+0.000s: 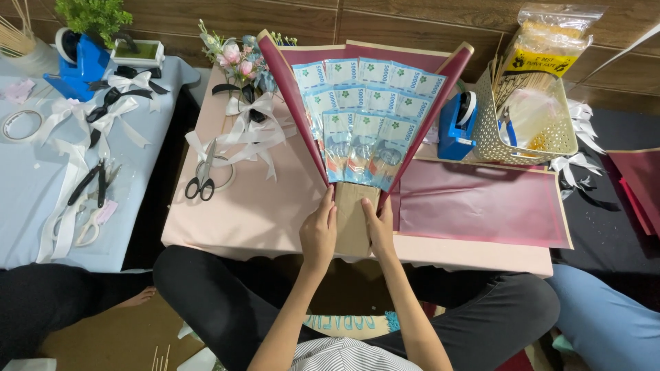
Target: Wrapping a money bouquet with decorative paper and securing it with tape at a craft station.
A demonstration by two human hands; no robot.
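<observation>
Bouquet [364, 127] of fanned banknotes stands before me on the pink tabletop [240, 213], its long axis running straight away from my body — brown paper handle [352, 220] nearest me, the fan of notes opening at the far end inside dark red wrapping [292, 96]. My legs are crossed under the near edge. My left hand [318, 233] clasps the handle from the left, fingers [326, 206] curled and pressed against the paper; my right hand [380, 230] mirrors it from the right, fingers [372, 209] likewise closed on the handle. Both hands sit level with each other, neither nearer to the notes, and the fan lies directly ahead of the fingertips.

Just right of the handle a flat sheet of dark red paper [481, 206] lies on the tabletop. To the left, well apart from my left hand, black-handled scissors [202, 180] rest beside a heap of white ribbon bows [251, 127]. Farther off, pink artificial flowers [237, 62] lie at the back left, and on the right a blue tape dispenser [455, 127] stands beside a cream basket [495, 130] — plastic bags fill it. A second tabletop, pale blue [27, 199], carries more ribbon and scissors at far left.
</observation>
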